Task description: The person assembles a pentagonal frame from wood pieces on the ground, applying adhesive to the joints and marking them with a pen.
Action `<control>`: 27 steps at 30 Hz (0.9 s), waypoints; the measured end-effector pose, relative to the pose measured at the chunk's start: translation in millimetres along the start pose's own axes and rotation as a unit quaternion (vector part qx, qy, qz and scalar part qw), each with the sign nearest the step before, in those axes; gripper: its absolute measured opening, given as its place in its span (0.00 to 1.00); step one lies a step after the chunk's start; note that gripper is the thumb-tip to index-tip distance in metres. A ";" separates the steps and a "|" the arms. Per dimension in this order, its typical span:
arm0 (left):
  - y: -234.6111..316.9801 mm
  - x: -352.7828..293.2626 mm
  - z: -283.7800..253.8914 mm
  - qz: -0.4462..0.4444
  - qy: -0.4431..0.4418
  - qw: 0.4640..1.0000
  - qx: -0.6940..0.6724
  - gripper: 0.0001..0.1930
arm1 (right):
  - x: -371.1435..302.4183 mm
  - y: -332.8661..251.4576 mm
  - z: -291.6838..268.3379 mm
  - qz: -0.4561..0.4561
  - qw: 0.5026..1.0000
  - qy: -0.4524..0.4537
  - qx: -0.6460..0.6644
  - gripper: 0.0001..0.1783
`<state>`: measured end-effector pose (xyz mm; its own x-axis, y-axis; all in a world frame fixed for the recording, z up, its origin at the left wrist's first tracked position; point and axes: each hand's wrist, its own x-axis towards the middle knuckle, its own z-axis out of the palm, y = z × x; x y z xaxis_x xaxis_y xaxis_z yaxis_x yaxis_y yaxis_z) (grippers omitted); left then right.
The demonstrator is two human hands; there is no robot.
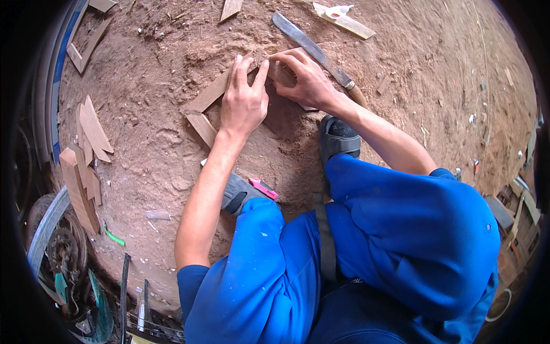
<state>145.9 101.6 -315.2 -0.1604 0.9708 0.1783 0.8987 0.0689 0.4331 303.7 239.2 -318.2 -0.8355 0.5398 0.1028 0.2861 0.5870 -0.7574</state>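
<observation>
On the dirt floor in front of me lies an angled wooden frame (209, 96) made of flat strips, with mitred-looking corners. My left hand (245, 106) grips its upper strip near the far corner, thumb and fingers close to the joint. Gripping a darker wooden strip (281, 73) that meets the frame at that corner, my right hand (309, 83) has its fingers bent over the wood. The fingers partly hide the joint. Just beyond the right hand is a large knife (306, 43) with a long grey blade and wooden handle, lying flat on the ground.
A pink-handled tool (263, 189) lies beside my left sandal (238, 192). Wood offcuts (94, 129) and a thick block (79, 189) are at the left, near a wheel (60, 246). Another wooden frame piece (89, 46) sits far left. A white-and-orange item (333, 12) rests on a strip.
</observation>
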 end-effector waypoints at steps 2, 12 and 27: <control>-0.1 -0.4 -2.3 0.000 -0.003 1.000 -0.007 0.32 | -0.9 1.0 2.3 -0.018 1.000 0.015 0.011 0.33; 0.1 -1.0 -7.6 0.007 -0.026 0.999 -0.018 0.34 | -5.2 -2.0 9.1 0.012 0.998 0.046 0.041 0.33; -2.5 -2.1 -11.6 0.009 -0.028 0.999 -0.023 0.30 | -6.3 3.2 7.8 0.008 0.998 0.029 0.048 0.33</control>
<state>139.3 96.7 -306.4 -0.1198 0.9831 0.1384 0.8818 0.0414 0.4697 306.2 233.0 -326.3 -0.8020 0.5842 0.1249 0.2502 0.5184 -0.8177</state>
